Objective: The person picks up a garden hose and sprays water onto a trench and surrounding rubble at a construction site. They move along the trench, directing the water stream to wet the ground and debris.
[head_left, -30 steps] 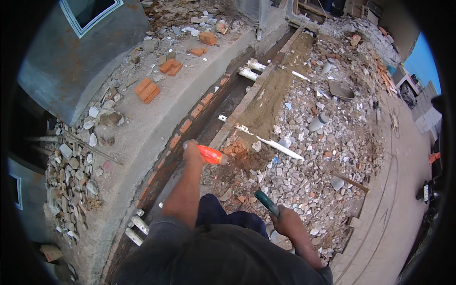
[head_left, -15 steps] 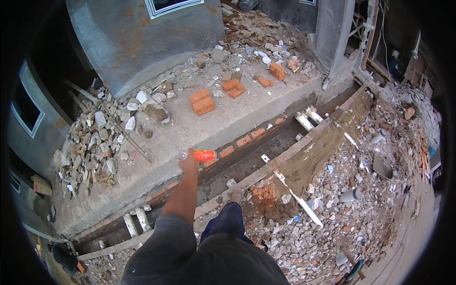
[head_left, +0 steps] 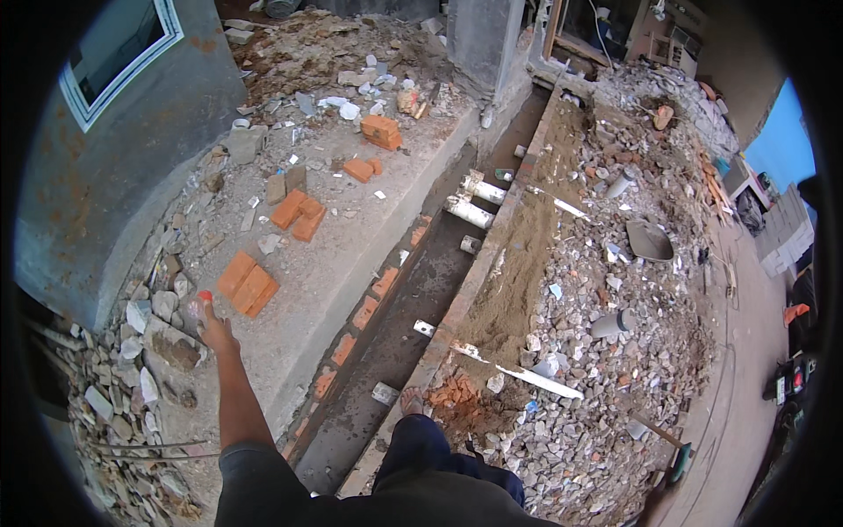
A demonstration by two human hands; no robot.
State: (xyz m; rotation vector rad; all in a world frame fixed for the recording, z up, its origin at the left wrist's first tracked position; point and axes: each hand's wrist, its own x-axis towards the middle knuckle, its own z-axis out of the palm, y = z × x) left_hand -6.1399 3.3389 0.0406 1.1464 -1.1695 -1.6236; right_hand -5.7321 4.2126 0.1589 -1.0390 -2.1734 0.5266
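My left arm reaches out over the concrete slab, and my left hand (head_left: 215, 329) is at a small plastic bottle (head_left: 195, 309) with a clear body and a red-orange part at its top. My fingers are closed around the bottle, which they partly hide. It is low by the slab; whether it touches the surface I cannot tell. Just right of the hand lie stacked orange bricks (head_left: 248, 283). Pale rubble stones (head_left: 164, 305) lie to its left. My right hand is out of sight.
A long trench (head_left: 386, 351) runs beside the slab, with a row of bricks (head_left: 364, 312) along its side and white pipes (head_left: 470, 211) across it. My foot (head_left: 411, 401) stands on the trench's right edge. Rubble (head_left: 606, 378), a grey pan (head_left: 650, 240) and a white pipe (head_left: 540, 381) lie right.
My left hand has carried the bottle from above the trench's edge leftward, to the slab beside the stacked bricks. The view has turned to the right.
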